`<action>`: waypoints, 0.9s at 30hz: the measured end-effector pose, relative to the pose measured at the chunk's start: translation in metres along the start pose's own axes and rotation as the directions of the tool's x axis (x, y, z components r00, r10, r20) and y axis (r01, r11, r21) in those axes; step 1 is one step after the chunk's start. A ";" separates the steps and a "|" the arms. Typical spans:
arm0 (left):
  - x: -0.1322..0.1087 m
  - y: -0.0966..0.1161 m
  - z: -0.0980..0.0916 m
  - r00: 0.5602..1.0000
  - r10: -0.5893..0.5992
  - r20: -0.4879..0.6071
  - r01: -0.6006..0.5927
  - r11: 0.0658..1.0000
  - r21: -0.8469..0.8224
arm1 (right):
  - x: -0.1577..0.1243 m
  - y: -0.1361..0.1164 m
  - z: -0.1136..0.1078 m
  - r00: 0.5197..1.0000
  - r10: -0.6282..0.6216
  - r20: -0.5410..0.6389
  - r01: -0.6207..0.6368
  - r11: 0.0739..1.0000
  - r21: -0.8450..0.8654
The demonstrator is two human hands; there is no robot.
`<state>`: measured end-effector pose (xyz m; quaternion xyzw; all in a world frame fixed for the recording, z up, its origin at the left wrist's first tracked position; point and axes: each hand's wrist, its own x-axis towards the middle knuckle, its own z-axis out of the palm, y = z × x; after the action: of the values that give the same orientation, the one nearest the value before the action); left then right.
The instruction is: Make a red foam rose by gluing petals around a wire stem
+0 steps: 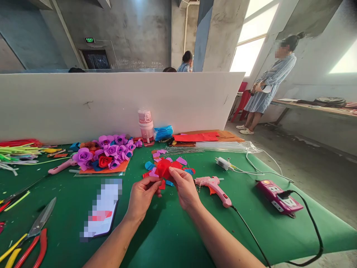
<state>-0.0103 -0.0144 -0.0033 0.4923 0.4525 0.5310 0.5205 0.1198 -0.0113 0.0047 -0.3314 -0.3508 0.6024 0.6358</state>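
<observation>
Both my hands meet over the green table (173, 230) around a red foam flower (164, 167). My left hand (142, 196) pinches the flower's lower edge with closed fingers. My right hand (184, 188) grips it from the right, thumb and fingers closed on the petals. Loose pink, blue and red foam scraps (156, 154) lie just behind the flower. A pink glue gun (214, 188) lies right of my right hand, its black cord trailing toward the table's front edge.
Finished purple and red foam roses (107, 152) sit on an orange sheet at left. A phone (102, 212), pliers (30, 245), a pink bottle (146, 127), a power strip (279, 197) and a white partition (111, 100) surround them. A person (267, 85) stands at right.
</observation>
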 end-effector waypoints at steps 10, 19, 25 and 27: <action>-0.001 0.001 0.000 1.000 0.009 -0.014 -0.009 1.000 0.011 | -0.001 -0.002 0.001 1.000 0.001 -0.005 -0.001 0.999 -0.041; -0.001 0.000 -0.001 1.000 -0.004 -0.018 0.004 1.000 0.008 | -0.002 -0.002 0.001 1.000 -0.007 0.008 0.007 1.000 -0.011; -0.001 0.004 0.002 1.000 -0.012 -0.027 0.012 1.000 -0.010 | -0.001 -0.001 0.002 1.000 0.003 -0.002 -0.003 1.000 -0.007; -0.001 0.004 0.002 0.999 -0.017 -0.030 0.016 1.000 -0.015 | 0.000 0.000 0.001 1.000 0.003 -0.003 -0.003 1.000 -0.012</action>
<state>-0.0087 -0.0160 0.0012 0.4767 0.4604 0.5374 0.5216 0.1184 -0.0117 0.0051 -0.3365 -0.3529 0.6007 0.6336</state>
